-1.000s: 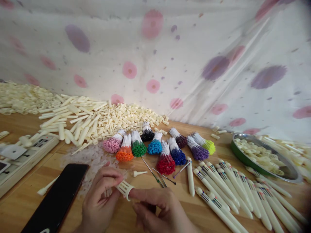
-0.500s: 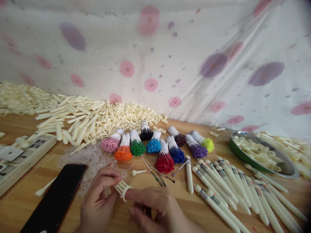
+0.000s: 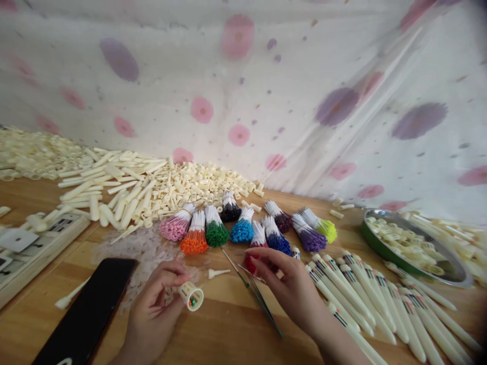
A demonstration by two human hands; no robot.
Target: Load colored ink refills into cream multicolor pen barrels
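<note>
My left hand [image 3: 154, 299] is closed on a short cream slotted pen sleeve [image 3: 190, 295], its open end facing me with coloured tips inside. My right hand [image 3: 289, 284] reaches forward over the table, fingers curled in a pinch at the red refill bundle [image 3: 251, 259]; what they hold, if anything, I cannot make out. Bundles of thin refills fan out behind: pink [image 3: 175, 225], orange [image 3: 195, 238], green [image 3: 216, 230], light blue [image 3: 242, 229], dark blue [image 3: 277, 238], purple [image 3: 309, 235], yellow-green [image 3: 326, 228]. A few loose refills [image 3: 251, 289] lie on the wood between my hands.
A black phone [image 3: 89, 309] lies at the lower left beside a white power strip [image 3: 34, 246]. Cream pen parts are heaped along the back [image 3: 152, 185]. Assembled cream pens [image 3: 380, 304] lie in rows at right, near a green metal bowl [image 3: 375, 246] of parts. A spotted cloth hangs behind.
My right hand left the sleeve's open end and moved forward-right to the red refill bundle. The left hand still holds the sleeve, whose opening now shows.
</note>
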